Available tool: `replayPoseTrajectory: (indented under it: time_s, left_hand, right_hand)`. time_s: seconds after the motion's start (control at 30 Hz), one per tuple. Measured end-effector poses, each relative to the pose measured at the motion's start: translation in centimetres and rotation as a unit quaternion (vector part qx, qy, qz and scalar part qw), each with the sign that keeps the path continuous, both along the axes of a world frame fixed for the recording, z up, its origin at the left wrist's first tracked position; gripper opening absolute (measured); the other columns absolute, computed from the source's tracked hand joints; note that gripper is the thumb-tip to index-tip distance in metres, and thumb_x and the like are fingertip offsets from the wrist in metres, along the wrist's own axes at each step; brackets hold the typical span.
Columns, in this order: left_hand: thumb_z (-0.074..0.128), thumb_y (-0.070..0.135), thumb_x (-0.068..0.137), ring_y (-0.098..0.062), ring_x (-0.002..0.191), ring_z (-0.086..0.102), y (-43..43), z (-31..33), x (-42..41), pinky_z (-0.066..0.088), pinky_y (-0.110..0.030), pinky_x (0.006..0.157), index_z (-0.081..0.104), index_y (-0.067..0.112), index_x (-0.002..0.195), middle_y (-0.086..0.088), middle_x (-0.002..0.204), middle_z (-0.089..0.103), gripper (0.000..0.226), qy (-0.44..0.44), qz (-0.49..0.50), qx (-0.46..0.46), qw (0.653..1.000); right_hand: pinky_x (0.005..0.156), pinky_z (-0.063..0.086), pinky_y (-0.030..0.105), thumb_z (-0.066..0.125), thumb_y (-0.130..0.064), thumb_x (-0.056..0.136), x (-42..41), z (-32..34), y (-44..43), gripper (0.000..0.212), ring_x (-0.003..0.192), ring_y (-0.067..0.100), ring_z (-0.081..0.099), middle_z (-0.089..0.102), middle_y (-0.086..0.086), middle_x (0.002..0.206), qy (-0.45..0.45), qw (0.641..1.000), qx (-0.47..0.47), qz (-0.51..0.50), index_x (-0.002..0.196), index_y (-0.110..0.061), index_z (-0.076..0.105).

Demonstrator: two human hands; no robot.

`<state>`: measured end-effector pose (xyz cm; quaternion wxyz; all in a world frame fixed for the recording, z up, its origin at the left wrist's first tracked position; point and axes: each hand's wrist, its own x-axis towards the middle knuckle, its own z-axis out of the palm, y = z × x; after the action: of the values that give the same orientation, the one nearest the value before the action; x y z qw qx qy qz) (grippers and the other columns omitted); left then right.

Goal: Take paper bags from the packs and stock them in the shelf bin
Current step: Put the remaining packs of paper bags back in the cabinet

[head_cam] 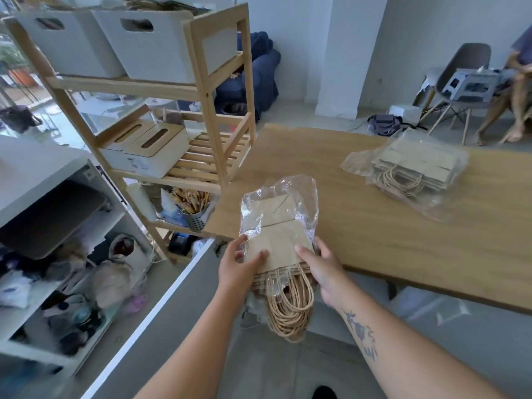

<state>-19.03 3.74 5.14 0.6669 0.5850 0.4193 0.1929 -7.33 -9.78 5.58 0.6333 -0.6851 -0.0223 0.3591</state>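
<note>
The left hand (239, 263) and the right hand (319, 266) each grip one side of a pack (279, 217), thumbs on top, holding it in the air. The rope handles (290, 303) hang out of the wrap toward the person, so I judge it best to pinch the wrap with one hand and draw all bags out by that end. A second pack (414, 171) lies on the table (374, 240), beyond and right of the hands. The bin (155, 44) stands up-left, high on the shelf (218, 90). The fingers under the pack are hidden, and I cannot tell how full the bin is.
</note>
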Motion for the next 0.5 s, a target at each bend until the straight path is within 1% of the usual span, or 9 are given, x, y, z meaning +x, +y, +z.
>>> replayPoseTrajectory:
  time_s: [0.07,0.13,0.2,0.27,0.3,0.37,0.4,0.43,0.5]
  left_hand:
    - [0.084,0.031,0.076,-0.020,0.099,0.066,-0.3,-0.5,-3.1,0.055,-0.021,0.059,0.054,0.038,0.131,-0.002,0.116,0.058,0.063,0.003,-0.002,-0.006,1.000]
    - [0.085,0.031,0.076,-0.019,0.095,0.068,-0.7,-1.1,-6.4,0.055,-0.020,0.056,0.055,0.039,0.129,-0.001,0.116,0.058,0.062,0.006,-0.001,-0.012,1.000]
    - [0.085,0.034,0.074,-0.020,0.097,0.068,-1.1,-2.3,-9.6,0.059,-0.027,0.064,0.055,0.041,0.128,-0.001,0.117,0.058,0.062,0.019,0.000,-0.016,1.000]
    - [0.086,0.034,0.073,-0.022,0.099,0.068,-1.8,-3.8,-12.5,0.061,-0.034,0.074,0.055,0.043,0.128,-0.001,0.120,0.057,0.063,0.029,-0.003,-0.027,0.999]
    - [0.085,0.033,0.074,-0.022,0.099,0.067,-2.3,-4.6,-13.7,0.060,-0.033,0.074,0.055,0.042,0.129,-0.001,0.120,0.056,0.063,0.033,-0.006,-0.034,0.999]
    - [0.084,0.031,0.076,-0.016,0.100,0.064,-3.5,-6.2,-15.8,0.055,-0.023,0.069,0.056,0.040,0.128,0.000,0.119,0.055,0.060,0.054,-0.015,-0.039,0.998]
    - [0.084,0.031,0.076,-0.014,0.100,0.062,-4.2,-7.0,-16.6,0.052,-0.022,0.069,0.055,0.041,0.127,0.000,0.118,0.054,0.059,0.065,-0.016,-0.045,0.997]
    - [0.084,0.032,0.076,-0.015,0.101,0.062,-4.7,-7.9,-17.0,0.053,-0.025,0.073,0.055,0.043,0.125,-0.001,0.118,0.054,0.058,0.075,-0.014,-0.055,0.996]
    - [0.086,0.037,0.073,-0.021,0.106,0.063,-5.4,-8.9,-17.0,0.057,-0.037,0.086,0.055,0.049,0.121,-0.002,0.120,0.055,0.058,0.087,-0.008,-0.072,0.994]
  right_hand:
    - [0.089,0.055,0.038,0.074,-0.030,0.086,-3.1,-1.0,-0.4,0.065,0.105,0.018,0.067,0.064,0.001,0.129,0.002,1.000,0.013,-0.007,0.143,-0.029,0.044]
    - [0.091,0.055,0.036,0.075,-0.026,0.086,-6.3,-2.1,-0.7,0.055,0.103,0.016,0.069,0.069,-0.002,0.122,0.008,1.000,0.025,-0.011,0.136,-0.029,0.051]
    - [0.093,0.054,0.034,0.074,-0.023,0.087,-9.5,-2.9,-1.1,0.047,0.102,0.014,0.069,0.070,-0.006,0.116,0.013,1.000,0.023,-0.012,0.127,-0.034,0.053]
    - [0.096,0.052,0.038,0.074,-0.026,0.087,-12.3,-4.3,-1.8,0.046,0.104,0.014,0.067,0.069,-0.009,0.116,0.023,1.000,0.004,-0.008,0.127,-0.038,0.053]
    - [0.097,0.052,0.039,0.074,-0.027,0.087,-13.5,-5.2,-2.3,0.047,0.105,0.014,0.067,0.068,-0.009,0.117,0.032,0.999,-0.006,-0.002,0.129,-0.037,0.054]
    - [0.099,0.051,0.042,0.073,-0.029,0.087,-15.3,-7.0,-3.3,0.053,0.107,0.017,0.066,0.068,-0.007,0.121,0.054,0.998,-0.035,0.004,0.135,-0.037,0.052]
    - [0.099,0.051,0.044,0.073,-0.029,0.087,-15.9,-7.8,-3.9,0.055,0.107,0.018,0.067,0.068,-0.007,0.122,0.072,0.996,-0.049,0.003,0.136,-0.036,0.051]
    - [0.098,0.052,0.046,0.073,-0.027,0.087,-16.2,-8.7,-4.3,0.055,0.106,0.019,0.068,0.069,-0.006,0.120,0.090,0.994,-0.055,0.000,0.137,-0.035,0.050]
    - [0.092,0.055,0.048,0.072,-0.023,0.088,-16.3,-10.0,-4.8,0.053,0.101,0.022,0.071,0.071,-0.003,0.116,0.114,0.991,-0.069,-0.015,0.136,-0.031,0.052]
